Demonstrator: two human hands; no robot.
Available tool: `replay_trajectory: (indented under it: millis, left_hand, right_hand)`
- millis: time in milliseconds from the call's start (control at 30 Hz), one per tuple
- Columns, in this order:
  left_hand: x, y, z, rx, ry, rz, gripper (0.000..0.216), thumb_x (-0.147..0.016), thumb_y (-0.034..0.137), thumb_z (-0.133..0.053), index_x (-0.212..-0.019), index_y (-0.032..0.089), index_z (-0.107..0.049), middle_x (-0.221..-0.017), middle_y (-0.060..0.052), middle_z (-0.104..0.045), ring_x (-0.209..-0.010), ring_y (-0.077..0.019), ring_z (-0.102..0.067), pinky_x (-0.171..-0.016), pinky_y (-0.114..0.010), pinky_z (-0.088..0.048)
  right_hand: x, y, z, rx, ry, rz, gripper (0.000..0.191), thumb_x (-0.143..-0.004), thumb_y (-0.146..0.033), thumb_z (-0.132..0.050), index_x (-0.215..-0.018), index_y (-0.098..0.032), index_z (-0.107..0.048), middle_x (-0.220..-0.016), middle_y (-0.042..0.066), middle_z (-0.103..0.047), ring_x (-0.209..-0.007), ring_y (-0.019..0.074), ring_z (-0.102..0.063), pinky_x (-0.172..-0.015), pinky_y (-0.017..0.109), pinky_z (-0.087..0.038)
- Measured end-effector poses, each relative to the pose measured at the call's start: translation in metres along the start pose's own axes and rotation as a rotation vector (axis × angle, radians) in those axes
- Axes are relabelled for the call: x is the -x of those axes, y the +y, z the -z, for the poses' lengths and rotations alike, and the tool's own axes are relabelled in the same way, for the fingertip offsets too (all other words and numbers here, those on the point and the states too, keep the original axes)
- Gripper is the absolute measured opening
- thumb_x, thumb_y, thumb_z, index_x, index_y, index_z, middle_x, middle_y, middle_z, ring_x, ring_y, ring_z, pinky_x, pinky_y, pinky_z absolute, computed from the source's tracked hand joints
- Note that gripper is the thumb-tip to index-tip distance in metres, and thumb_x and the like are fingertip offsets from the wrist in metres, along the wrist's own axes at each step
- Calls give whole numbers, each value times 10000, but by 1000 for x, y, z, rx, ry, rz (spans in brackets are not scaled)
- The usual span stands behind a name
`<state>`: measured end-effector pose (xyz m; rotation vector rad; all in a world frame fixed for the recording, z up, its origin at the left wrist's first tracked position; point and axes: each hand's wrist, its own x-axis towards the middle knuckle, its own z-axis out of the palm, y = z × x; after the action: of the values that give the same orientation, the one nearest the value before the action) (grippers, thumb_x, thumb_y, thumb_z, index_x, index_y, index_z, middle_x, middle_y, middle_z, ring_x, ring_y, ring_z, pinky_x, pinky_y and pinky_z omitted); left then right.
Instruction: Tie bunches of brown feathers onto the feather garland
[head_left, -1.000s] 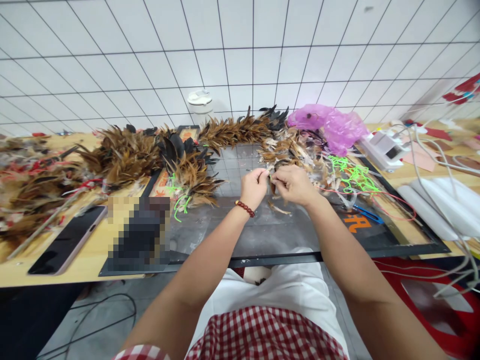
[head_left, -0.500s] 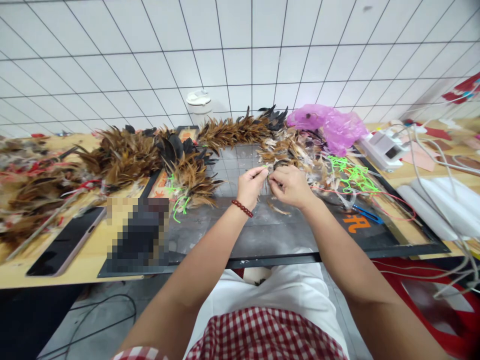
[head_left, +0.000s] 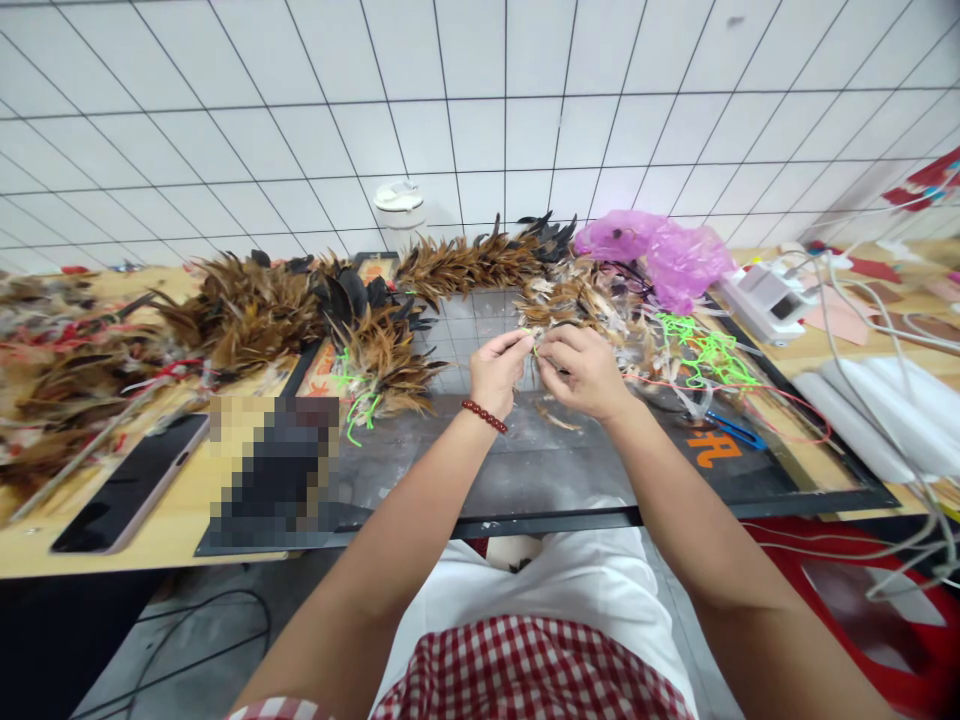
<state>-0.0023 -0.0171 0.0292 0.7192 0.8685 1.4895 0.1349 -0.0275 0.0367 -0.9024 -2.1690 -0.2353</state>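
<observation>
My left hand [head_left: 496,370], with a red bead bracelet on its wrist, and my right hand [head_left: 583,368] meet over a dark cutting mat [head_left: 525,470]. Both are pinched shut on a small bunch of brown feathers [head_left: 535,350] with a bit of green cord; the bunch is mostly hidden by my fingers. A loose pile of pale and brown feathers [head_left: 577,300] lies just behind my hands. A single small feather [head_left: 555,418] lies on the mat under them.
Tied bundles of brown and black feathers [head_left: 375,340] lie left and behind. Green cords [head_left: 709,350], blue scissors [head_left: 731,428] and a pink plastic bag [head_left: 660,250] are to the right. A phone [head_left: 131,480] lies at the left. A white cup [head_left: 400,205] stands by the wall.
My two hands shifted slightly left and up together, staying pinched on the feather bunch. Nothing else moved.
</observation>
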Motion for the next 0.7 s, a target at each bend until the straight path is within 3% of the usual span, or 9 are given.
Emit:
replay_trajectory:
  millis: [133, 233, 333, 467, 600, 700]
  left_hand:
    - [-2, -5, 2, -121, -7, -16, 223, -554, 229, -773, -743, 133, -704, -535, 27, -567, -420, -23, -367, -434, -188, -289]
    - [-2, -9, 4, -260, -138, -74, 161, -608, 237, -739, -736, 143, -721, -615, -8, -633, -554, -81, -509, -586, -232, -416]
    - [0, -11, 6, -496, -286, -214, 66, -665, 213, -682, -643, 157, -711, -612, -6, -624, -628, -113, -538, -655, -251, -427]
    - [4, -10, 5, -652, -345, -362, 128, -685, 205, -661, -566, 165, -680, -573, 3, -571, -613, -108, -501, -625, -239, -394]
    - [6, -5, 3, -428, -295, -192, 162, -665, 309, -707, -635, 153, -678, -552, 16, -535, -534, -77, -446, -549, -220, -360]
    - [6, -1, 2, -234, -244, -14, 231, -636, 354, -736, -657, 139, -652, -467, 58, -389, -432, -33, -291, -437, -192, -230]
  right_hand:
    - [-2, -1, 0, -90, 123, -77, 109, -834, -219, -512, -891, -200, -603, -969, 77, -580, -891, 190, -553, -775, 336, -424]
    - [-4, 0, 0, -189, 176, -155, 110, -847, -218, -494, -887, -206, -595, -978, 78, -554, -920, 191, -550, -804, 345, -448]
    - [-6, 2, 0, -259, 179, -206, 99, -844, -228, -501, -836, -203, -597, -962, 72, -549, -915, 190, -550, -817, 356, -455]
    - [-7, 8, 0, -376, 155, -268, 123, -833, -265, -542, -759, -194, -609, -913, 63, -573, -890, 183, -559, -826, 355, -461]
    - [-5, 19, -2, -537, 193, -401, 195, -876, -316, -485, -916, -213, -646, -996, 65, -603, -880, 172, -579, -838, 359, -475]
    - [-3, 25, -6, -659, 89, -399, 279, -870, -315, -497, -1117, -249, -608, -1187, 67, -569, -967, 177, -581, -886, 373, -467]
